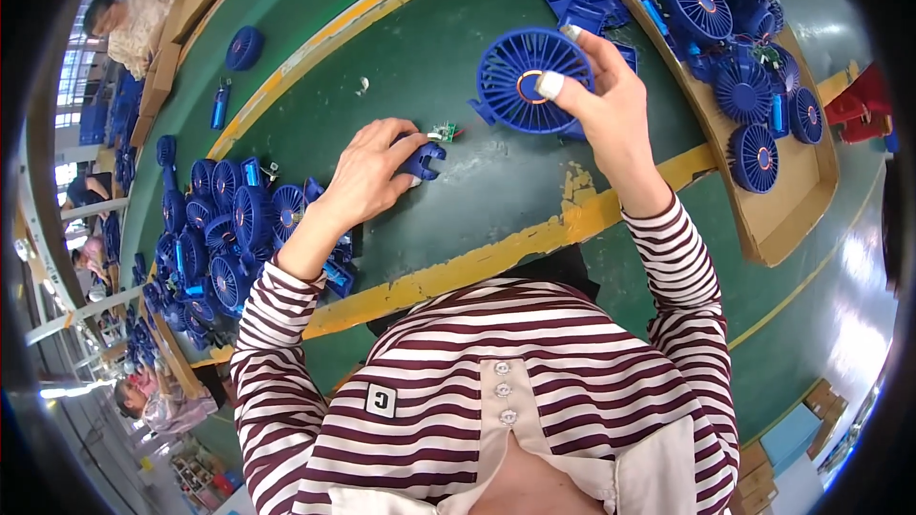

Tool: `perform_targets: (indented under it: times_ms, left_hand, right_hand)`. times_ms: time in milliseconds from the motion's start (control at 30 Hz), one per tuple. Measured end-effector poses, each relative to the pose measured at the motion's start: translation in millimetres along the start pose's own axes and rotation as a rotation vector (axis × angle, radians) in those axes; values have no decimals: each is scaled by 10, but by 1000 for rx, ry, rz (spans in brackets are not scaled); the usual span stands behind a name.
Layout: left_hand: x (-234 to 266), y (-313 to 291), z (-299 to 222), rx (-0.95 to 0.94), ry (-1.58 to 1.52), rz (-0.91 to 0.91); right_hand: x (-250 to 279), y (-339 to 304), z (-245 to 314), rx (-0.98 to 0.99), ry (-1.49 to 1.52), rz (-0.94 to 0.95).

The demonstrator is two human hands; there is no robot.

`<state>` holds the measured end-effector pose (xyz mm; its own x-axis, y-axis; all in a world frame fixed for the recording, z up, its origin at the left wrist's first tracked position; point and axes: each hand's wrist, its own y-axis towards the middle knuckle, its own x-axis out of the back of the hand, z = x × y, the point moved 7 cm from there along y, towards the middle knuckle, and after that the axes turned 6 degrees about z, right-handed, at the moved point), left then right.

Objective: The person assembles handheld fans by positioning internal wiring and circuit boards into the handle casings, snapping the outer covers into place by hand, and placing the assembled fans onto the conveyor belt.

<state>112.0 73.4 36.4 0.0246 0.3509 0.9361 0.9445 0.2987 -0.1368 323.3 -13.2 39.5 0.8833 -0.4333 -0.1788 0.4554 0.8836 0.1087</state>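
In my right hand (606, 100) I grip a round blue fan head (510, 67) by its right edge, thumb on the front grille near the orange ring at its centre. It is held above the green worktop. My left hand (377, 167) is closed on a small blue curved plastic part (422, 162) close to the table surface. Just beyond its fingertips is a small green circuit board (445, 132) with a white piece and red wire. Whether the board is joined to the blue part I cannot tell. White coverings wrap my right thumb and a fingertip.
A heap of blue fan heads (227, 210) and parts lies to the left. On the right, a cardboard tray (782, 215) holds several fan heads. Blue plastic shells (584, 0) lie at the far side. A lone fan head (245, 48) and a blue cylinder (220, 105) lie beyond the yellow line.
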Motion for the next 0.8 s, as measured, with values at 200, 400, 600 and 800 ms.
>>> perform_targets:
  times_ms: [200, 400, 600, 800]
  left_hand:
    - [-11, -261, 55, 217, -656, -198]
    - [-599, -589, -162, 369, -2240, -94]
    - [-743, -833, 30, 489, -2032, -357]
    - [-329, -923, 159, 272, -1632, -524]
  right_hand:
    - [-40, -9, 169, 38, 39, -71]
    - [-436, -175, 384, -78, 303, 50]
    - [-819, -184, 248, -230, 245, 85]
    - [-1108, -97, -88, -290, 184, 22]
